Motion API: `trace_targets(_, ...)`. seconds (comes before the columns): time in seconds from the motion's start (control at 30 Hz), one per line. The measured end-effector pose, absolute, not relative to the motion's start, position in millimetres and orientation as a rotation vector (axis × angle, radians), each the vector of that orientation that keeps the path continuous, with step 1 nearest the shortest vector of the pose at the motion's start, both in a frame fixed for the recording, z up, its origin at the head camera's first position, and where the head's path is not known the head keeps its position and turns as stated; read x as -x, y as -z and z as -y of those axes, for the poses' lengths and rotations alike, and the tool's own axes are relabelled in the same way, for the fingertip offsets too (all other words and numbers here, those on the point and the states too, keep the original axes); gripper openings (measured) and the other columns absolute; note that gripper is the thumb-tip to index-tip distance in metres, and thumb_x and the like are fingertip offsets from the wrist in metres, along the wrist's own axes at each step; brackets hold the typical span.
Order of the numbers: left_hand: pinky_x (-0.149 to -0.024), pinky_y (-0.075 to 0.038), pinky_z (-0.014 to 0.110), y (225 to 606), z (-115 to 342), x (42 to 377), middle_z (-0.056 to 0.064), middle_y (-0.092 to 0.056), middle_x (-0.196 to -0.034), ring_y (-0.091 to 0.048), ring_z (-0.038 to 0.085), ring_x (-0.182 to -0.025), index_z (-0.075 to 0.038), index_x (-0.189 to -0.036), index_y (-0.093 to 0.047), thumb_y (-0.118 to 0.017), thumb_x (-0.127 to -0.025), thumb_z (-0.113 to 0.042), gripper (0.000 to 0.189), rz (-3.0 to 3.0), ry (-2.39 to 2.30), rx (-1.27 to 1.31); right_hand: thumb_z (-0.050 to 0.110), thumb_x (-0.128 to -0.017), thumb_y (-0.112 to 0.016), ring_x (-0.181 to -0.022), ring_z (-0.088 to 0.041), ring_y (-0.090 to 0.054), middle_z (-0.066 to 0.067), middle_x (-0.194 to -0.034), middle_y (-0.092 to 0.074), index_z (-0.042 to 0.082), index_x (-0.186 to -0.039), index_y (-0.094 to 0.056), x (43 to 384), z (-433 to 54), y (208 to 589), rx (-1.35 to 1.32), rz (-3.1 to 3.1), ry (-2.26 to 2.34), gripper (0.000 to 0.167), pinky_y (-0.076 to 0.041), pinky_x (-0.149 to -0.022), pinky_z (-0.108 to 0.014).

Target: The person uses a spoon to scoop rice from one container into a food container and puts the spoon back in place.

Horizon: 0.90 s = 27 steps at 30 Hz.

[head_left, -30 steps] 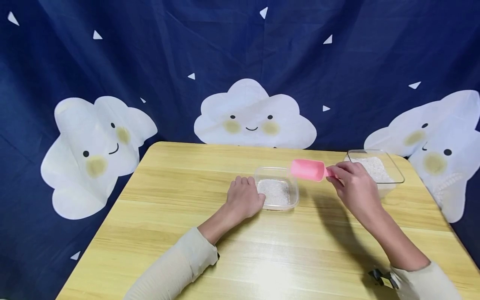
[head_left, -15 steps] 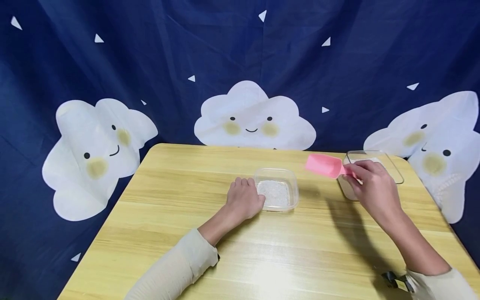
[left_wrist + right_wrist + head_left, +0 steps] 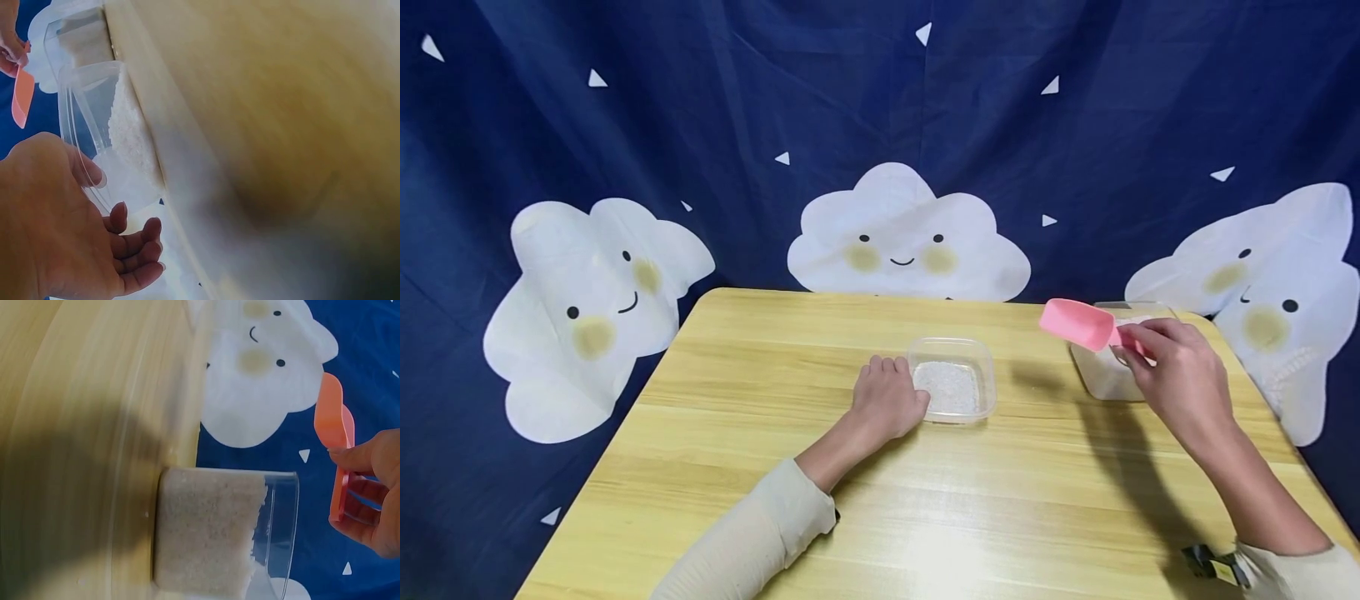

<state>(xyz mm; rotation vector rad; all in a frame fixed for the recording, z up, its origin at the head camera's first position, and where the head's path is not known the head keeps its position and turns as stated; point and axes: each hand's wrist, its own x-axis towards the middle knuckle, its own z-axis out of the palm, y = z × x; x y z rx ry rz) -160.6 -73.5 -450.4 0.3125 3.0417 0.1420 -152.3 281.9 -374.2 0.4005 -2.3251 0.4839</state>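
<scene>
My right hand (image 3: 1183,375) grips the handle of a pink scoop (image 3: 1077,323), which is raised above the left edge of a tall clear container (image 3: 1101,379). No grains show in the scoop's bowl. In the right wrist view, that container (image 3: 209,531) is filled most of the way with whitish grains that look like rice. My left hand (image 3: 887,398) holds the near left corner of a smaller clear plastic tub (image 3: 987,392), its thumb against the wall and its fingers curled beside it. A layer of the same grains (image 3: 132,125) covers the tub's bottom.
Both containers stand on a light wooden table (image 3: 760,350), the tall one near the back right corner. Behind the table hangs a dark blue curtain (image 3: 737,100) printed with smiling white clouds.
My right hand has carried the scoop from above the small tub's right edge rightward to the tall container. My left hand and the tub have stayed in place.
</scene>
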Motion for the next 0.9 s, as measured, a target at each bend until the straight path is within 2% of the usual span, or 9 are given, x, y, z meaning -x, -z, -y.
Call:
trace_targets(0.2, -0.085, -0.039, 0.036, 452, 74, 162, 0.011, -0.053, -0.096, -0.043, 0.027, -0.091, -0.003, -0.103, -0.050, -0.039, -0.098, -0.039, 0.038, -3.042, -0.136, -0.310, -0.006, -0.071, -0.087, -0.080, -0.035, -0.061, -0.021, -0.090, -0.072, -0.002, -0.097, -0.078, 153, -292, 375, -0.391, 2.322, -0.458, 0.028, -0.036, -0.067, -0.030)
trace_targets(0.4, -0.085, -0.038, 0.036, 452, 74, 162, 0.011, -0.053, -0.096, -0.042, 0.027, -0.091, -0.003, -0.103, -0.049, -0.039, -0.098, -0.039, 0.038, -3.043, -0.142, -0.315, -0.007, -0.073, -0.085, -0.084, -0.040, -0.060, -0.023, -0.090, -0.069, -0.003, -0.098, -0.077, 155, -305, 375, -0.373, 2.317, -0.451, 0.027, -0.036, -0.070, -0.036)
trace_targets(0.77, -0.086, -0.039, 0.036, 452, 74, 161, 0.011, -0.054, -0.096, -0.043, 0.027, -0.091, -0.003, -0.102, -0.049, -0.040, -0.098, -0.039, 0.037, -3.051, -0.140, -0.320, -0.006, -0.075, -0.083, -0.083, -0.041, -0.061, -0.024, -0.091, -0.069, -0.002, -0.097, -0.077, 156, -331, 377, -0.304, 2.353, -0.414, 0.023, -0.033, -0.066, -0.031)
trace_targets(0.9, -0.086, -0.039, 0.037, 451, 74, 161, 0.011, -0.054, -0.096, -0.043, 0.027, -0.091, -0.002, -0.103, -0.050, -0.040, -0.098, -0.039, 0.038, -3.048, -0.146, -0.321, -0.005, -0.076, -0.082, -0.083, -0.041, -0.061, -0.024, -0.092, -0.069, -0.003, -0.097, -0.077, 158, -339, 376, -0.287, 2.357, -0.395, 0.022, -0.037, -0.065, -0.037)
